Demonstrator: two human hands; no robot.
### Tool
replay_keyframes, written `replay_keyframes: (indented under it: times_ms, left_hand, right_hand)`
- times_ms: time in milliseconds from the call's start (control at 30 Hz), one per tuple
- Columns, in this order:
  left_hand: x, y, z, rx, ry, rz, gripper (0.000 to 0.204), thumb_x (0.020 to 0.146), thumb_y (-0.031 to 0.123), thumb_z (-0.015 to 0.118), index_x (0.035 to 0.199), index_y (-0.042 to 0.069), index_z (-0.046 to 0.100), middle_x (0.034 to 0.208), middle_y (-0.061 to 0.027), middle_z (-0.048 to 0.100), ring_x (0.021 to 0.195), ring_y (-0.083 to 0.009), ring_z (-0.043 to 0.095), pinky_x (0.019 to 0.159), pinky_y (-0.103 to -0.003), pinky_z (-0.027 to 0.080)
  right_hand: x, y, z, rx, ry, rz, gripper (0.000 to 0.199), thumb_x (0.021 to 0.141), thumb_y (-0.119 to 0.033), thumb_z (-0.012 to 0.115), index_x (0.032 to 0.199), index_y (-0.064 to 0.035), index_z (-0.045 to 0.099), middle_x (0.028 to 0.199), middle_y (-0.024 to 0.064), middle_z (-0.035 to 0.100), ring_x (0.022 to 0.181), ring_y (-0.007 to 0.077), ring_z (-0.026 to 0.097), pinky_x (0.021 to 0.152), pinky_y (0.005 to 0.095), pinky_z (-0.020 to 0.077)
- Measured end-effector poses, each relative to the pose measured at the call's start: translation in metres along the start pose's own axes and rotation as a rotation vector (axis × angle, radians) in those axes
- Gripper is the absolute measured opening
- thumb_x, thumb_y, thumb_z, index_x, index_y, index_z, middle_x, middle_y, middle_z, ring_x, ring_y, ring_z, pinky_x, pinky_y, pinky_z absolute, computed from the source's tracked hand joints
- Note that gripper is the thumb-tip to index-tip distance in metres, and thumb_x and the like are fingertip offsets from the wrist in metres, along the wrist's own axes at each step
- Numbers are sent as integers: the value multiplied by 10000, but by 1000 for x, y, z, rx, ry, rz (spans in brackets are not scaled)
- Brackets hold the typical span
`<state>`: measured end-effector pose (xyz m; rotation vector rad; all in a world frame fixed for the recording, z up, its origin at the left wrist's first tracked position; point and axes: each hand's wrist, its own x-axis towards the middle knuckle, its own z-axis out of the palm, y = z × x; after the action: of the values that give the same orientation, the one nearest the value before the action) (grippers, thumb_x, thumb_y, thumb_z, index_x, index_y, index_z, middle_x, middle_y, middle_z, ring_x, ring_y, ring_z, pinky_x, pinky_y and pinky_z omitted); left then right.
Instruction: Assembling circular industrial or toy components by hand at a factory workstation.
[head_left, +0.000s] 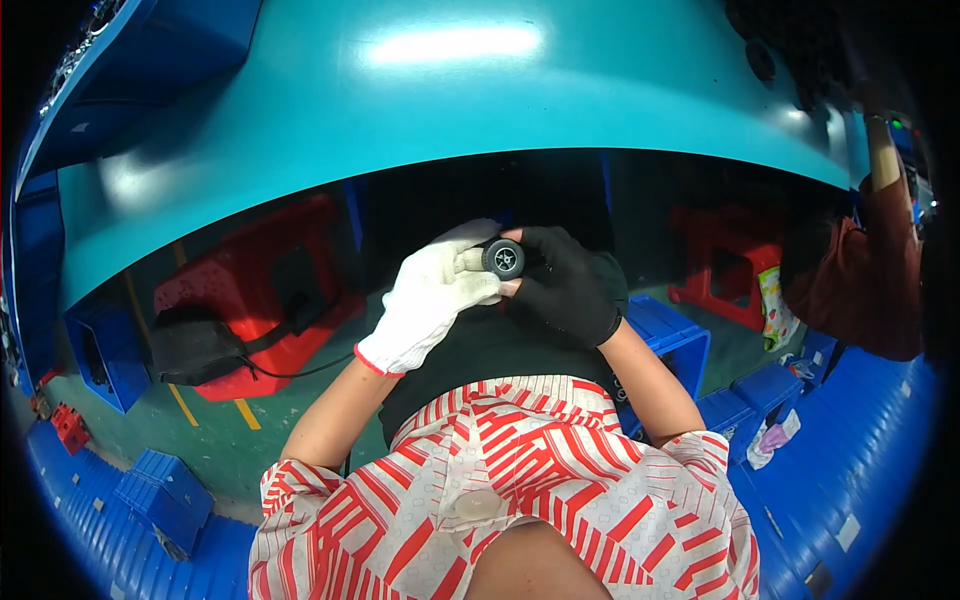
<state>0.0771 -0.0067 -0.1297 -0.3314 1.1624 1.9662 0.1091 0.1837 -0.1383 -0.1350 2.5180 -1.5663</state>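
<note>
A small black toy wheel (503, 259) with a silver spoked hub is held between my two hands, over my lap and short of the table edge. My left hand (432, 287), in a white knitted glove with a red cuff, has its fingers closed on the wheel's left side. My right hand (568, 284) wears a black fingerless glove, its bare fingertips pinching the wheel's right side from above and below. The hub faces up toward me. Fingers hide part of the tyre's rim.
Ahead spreads a teal tabletop (440, 100), with a blue bin (180, 50) at its left and dark parts (790, 40) heaped far right. Red stools (260, 290) stand below. A blue crate (665, 335) sits by my right elbow. Another person's sleeve (890, 270) shows at right.
</note>
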Motion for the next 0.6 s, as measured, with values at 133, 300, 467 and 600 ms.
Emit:
replay_keyframes:
  times_ms: [133, 300, 467, 600]
  left_hand:
    - [-1, 2, 3, 24, 18, 4, 554, 803, -31, 635, 1292, -125, 392, 1091, -190, 619, 917, -224, 662, 785, -282, 541]
    - [-1, -3, -1, -17, -4, 0, 558, 803, -38, 631, 1300, -117, 390, 1098, -191, 616, 929, -228, 660, 790, -279, 538]
    - [1, -5, -5, 5, 5, -16, 569, 802, -38, 634, 1306, -114, 382, 1101, -189, 614, 928, -223, 660, 792, -271, 533]
    - [-1, 6, 3, -27, -10, 46, 539, 811, 9, 648, 1278, -116, 410, 1003, -179, 649, 871, -202, 663, 778, -271, 535]
  right_hand:
    - [-1, -4, -2, 22, -53, 65, 485, 713, -165, 753, 1149, -51, 572, 1052, 122, 592, 952, 247, 593, 827, 337, 474]
    - [-2, 1, 1, 4, -6, 6, 479, 711, -222, 760, 1127, -58, 588, 1002, 135, 606, 894, 262, 601, 779, 347, 477]
    - [-1, 4, 5, 23, -7, 26, 479, 709, -221, 759, 1126, -58, 589, 999, 138, 602, 888, 266, 602, 775, 348, 478]
    - [0, -9, -5, -10, -76, 86, 489, 740, -142, 740, 1176, -20, 552, 1074, 115, 589, 994, 220, 587, 859, 323, 472]
